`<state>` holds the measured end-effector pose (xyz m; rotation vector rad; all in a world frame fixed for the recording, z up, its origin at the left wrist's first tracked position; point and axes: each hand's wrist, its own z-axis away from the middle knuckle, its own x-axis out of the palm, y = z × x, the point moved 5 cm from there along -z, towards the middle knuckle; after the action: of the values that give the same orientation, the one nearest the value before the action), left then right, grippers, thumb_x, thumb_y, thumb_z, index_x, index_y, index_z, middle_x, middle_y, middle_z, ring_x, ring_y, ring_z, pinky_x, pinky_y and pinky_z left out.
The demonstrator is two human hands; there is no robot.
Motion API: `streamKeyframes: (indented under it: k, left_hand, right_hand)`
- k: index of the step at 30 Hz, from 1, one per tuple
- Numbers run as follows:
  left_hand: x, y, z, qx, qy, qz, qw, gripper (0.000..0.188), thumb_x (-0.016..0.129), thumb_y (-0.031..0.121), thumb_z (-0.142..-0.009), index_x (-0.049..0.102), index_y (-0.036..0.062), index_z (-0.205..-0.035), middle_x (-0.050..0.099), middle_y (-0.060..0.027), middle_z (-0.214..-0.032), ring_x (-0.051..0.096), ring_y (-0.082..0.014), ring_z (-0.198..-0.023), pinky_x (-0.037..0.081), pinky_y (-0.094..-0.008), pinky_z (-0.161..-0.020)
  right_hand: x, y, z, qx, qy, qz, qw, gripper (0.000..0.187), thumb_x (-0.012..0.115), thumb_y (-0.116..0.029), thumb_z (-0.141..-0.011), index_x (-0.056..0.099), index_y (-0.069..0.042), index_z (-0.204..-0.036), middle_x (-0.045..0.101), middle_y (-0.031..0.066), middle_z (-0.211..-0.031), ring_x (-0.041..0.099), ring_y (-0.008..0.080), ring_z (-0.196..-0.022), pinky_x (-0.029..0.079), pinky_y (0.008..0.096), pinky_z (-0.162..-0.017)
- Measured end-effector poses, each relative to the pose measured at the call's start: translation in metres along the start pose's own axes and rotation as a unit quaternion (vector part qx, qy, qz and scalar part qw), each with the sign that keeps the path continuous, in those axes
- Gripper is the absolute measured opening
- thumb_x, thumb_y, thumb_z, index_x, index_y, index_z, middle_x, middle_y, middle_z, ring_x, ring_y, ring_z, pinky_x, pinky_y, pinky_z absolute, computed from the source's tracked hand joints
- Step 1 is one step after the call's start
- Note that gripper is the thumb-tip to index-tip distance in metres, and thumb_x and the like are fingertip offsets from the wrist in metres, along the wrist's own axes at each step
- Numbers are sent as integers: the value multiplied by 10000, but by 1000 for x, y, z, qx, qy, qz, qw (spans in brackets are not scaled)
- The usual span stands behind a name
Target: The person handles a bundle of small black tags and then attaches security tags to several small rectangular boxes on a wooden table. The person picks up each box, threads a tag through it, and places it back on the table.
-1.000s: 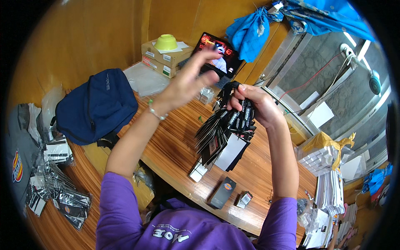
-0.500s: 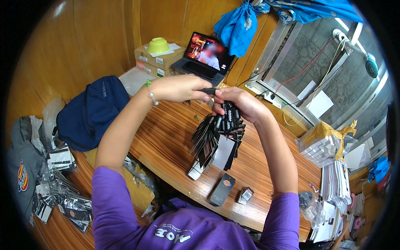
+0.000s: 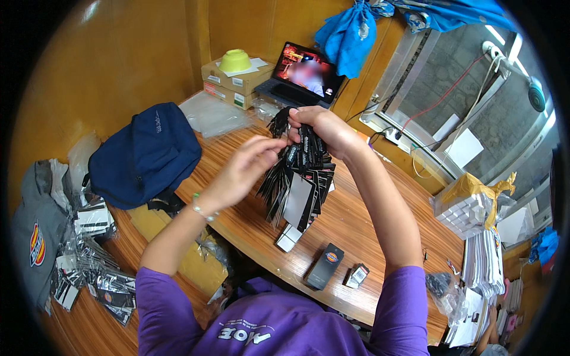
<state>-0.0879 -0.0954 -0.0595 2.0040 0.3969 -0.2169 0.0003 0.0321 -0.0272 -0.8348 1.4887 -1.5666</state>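
My right hand (image 3: 325,132) grips a thick bunch of black hang tags (image 3: 320,193) by the gathered black strings at its top. The tags fan out downward over the wooden table; one shows a pale blank face. My left hand (image 3: 250,166) is at the bunch's left side, thumb and forefinger drawn together by the strings. What those fingers pinch, if anything, is too small to make out. Below the bunch lie a white label stack (image 3: 289,237), a dark grey tag stack (image 3: 325,267) and a small black-and-white stack (image 3: 356,276).
A navy bag (image 3: 145,154) and bagged tags (image 3: 107,276) lie at the left. Toward the back are a laptop (image 3: 306,71) and cartons (image 3: 237,83) under a yellow bowl (image 3: 235,60). At the right stand a wrapped white stack (image 3: 463,207) and paper piles (image 3: 481,261).
My left hand has moved down and left, away from my right hand's fingers. The bunch has shifted slightly left, and its loose black strings now show above my right hand.
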Motion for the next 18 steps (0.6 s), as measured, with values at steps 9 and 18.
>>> streamKeyframes:
  k: [9,18]
  left_hand:
    - [-5,-49,-28,-148,11,208,967,451,242,450,-958,498,91,-1049,477,6,-898,442,-103,-897,352,-252,-816]
    - [-19,-33,-48,-239,89,290,922,348,414,359,-933,614,75,-959,505,23,-731,384,-80,-599,305,-195,-522]
  right_hand:
    - [26,17,-28,-75,51,153,984,373,414,-229,-880,554,-14,-609,544,64,-612,484,155,-587,384,278,-577]
    - [38,26,-42,-144,95,139,975,315,401,-214,-874,539,-29,-660,545,48,-631,471,139,-633,356,265,-620]
